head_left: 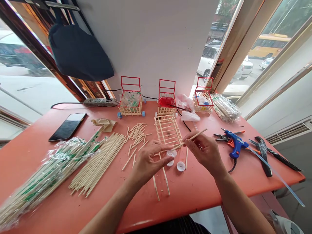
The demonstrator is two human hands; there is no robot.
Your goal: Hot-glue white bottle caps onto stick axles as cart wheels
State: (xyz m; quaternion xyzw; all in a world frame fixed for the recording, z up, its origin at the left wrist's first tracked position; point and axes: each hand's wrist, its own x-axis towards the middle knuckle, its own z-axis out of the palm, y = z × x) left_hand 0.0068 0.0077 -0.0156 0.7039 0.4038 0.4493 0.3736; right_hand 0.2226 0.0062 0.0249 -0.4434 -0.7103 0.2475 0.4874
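Note:
My right hand point(206, 151) pinches a thin wooden stick point(198, 134), which slants up to the right over the table. My left hand point(152, 156) is open, its thumb and fingers apart, with the fingertips close to the stick's lower left end; whether they touch it I cannot tell. Just behind both hands lies a ladder-like frame of wooden sticks point(168, 130). White round caps, one of them a cap point(180, 166) lying on its own, sit beneath and between the hands. Longer sticks point(166, 180) extend from under my left hand toward the front edge.
Bundled sticks point(97, 165) and short cut pieces point(136, 135) lie left, near a phone point(68, 126) and wrapped sticks point(56, 172). Three small red-handled carts, including a middle one point(167, 100), stand behind. A blue glue gun point(235, 143) and pliers point(264, 156) lie right.

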